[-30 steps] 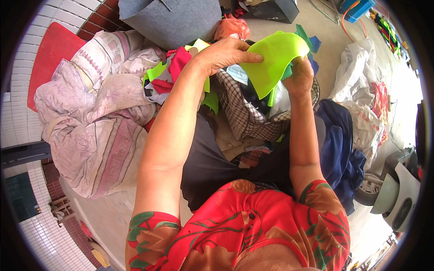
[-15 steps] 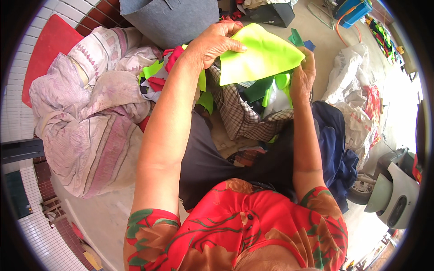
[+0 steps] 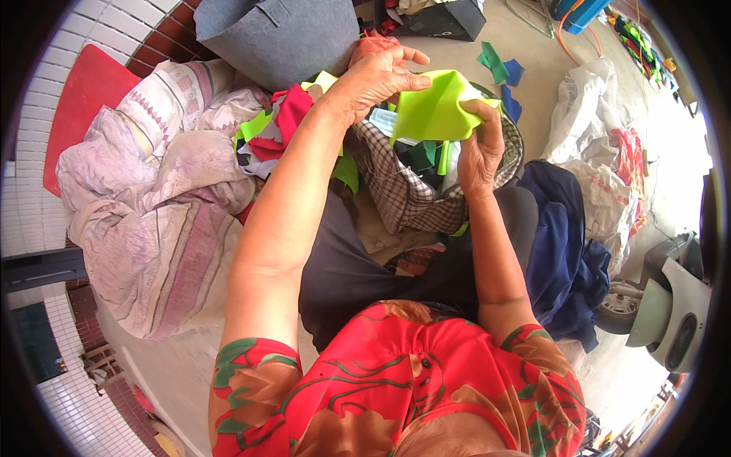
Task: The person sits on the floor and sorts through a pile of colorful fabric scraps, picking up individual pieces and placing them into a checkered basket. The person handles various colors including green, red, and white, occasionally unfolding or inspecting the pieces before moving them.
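A neon yellow-green fabric piece point(image 3: 434, 110) is held up over a brown checked cloth bag point(image 3: 403, 186). My right hand point(image 3: 483, 148) is closed on the right side of the piece, where the fabric folds over. At its upper left edge is my left hand point(image 3: 377, 80), with thumb and forefinger stretched out and apart. The thumb lies right by the fabric; the lower fingers are partly hidden. Inside the bag are dark green, bright green and pale scraps point(image 3: 426, 156). A heap of red, grey and neon scraps point(image 3: 289, 114) lies left of the bag.
Beyond my left hand stands a grey felt bucket point(image 3: 282, 42). Crumpled pinkish-white cloth point(image 3: 160, 206) fills the left side. Green scraps point(image 3: 493, 62) and blue scraps point(image 3: 512, 103) lie on the floor past the bag. White sacks point(image 3: 586, 122) and dark blue cloth point(image 3: 560, 244) are at right.
The neon piece has gone from spread out to folded and smaller. My right hand has moved left and slightly nearer me; my left thumb and forefinger have spread apart.
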